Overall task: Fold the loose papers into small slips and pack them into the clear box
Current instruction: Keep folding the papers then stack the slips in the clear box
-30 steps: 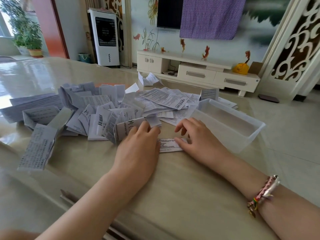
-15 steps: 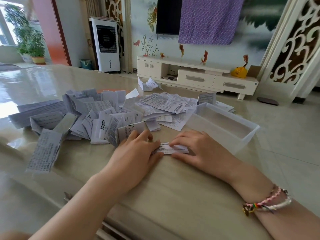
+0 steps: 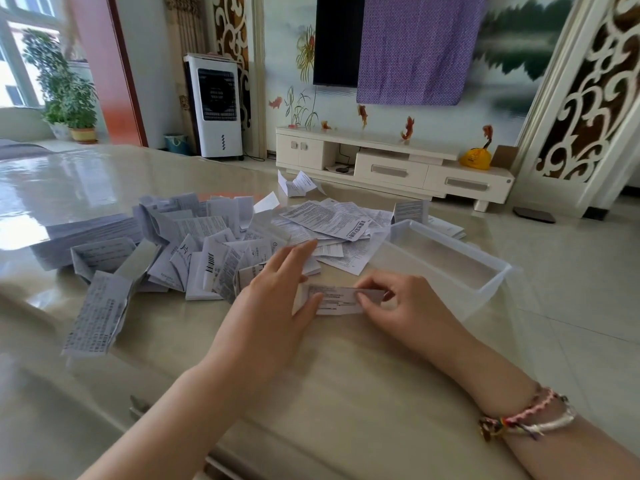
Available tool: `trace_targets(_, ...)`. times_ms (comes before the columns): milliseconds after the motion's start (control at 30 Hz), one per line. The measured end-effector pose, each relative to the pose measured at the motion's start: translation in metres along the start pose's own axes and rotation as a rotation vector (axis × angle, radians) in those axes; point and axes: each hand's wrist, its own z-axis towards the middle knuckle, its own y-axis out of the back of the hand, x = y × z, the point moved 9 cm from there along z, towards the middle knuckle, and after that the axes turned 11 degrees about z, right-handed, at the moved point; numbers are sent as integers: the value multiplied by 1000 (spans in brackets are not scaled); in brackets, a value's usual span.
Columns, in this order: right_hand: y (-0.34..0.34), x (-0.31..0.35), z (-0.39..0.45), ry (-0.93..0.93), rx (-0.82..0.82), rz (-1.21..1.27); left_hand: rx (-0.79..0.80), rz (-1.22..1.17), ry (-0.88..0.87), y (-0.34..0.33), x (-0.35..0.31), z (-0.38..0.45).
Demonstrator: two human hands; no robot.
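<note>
Item: folded slip [image 3: 337, 299], printed paper, lying flat on tabletop [image 3: 346, 375] near front edge, between both hands and just left of clear box [image 3: 485, 289].

Handling, as judged: very light, thin, limp; creases readily, tears if tugged; prone to sliding on glossy tabletop and to springing open along fresh folds. Best taken at short ends or pinched across folded edge; flat pressure along crease to set it.

Left hand [image 3: 273, 306]: fingers extended and fairly straight, thumb tip resting on slip's left end, fingertips reaching toward paper pile. No curl round anything.

Right hand [image 3: 398, 306]: fingers curled, thumb and fingertips pinching slip's right end and upper edge. Braided bracelet [image 3: 526, 417] at wrist.

Stock: loose papers [image 3: 207, 251], heaped on tabletop left of and behind hands, some part-folded, some flat and overlapping; one long strip [image 3: 97, 317] lying apart at front left; one crumpled sheet [image 3: 298, 183] well behind heap.

Container: clear box, rectangular, translucent, open-topped, no lid seen, standing at tabletop's right edge, touching rear papers. Contents: none visible; interior appears bare. Packing judged not yet begun.
</note>
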Motion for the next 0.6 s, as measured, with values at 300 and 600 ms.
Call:
trace_targets(300,-9,16,0,0,72,529,158,-215,62,-25,-11,3)
trace_targets(600,1,11,2,-6,-6,510,214,-566,156,-40,-14,9)
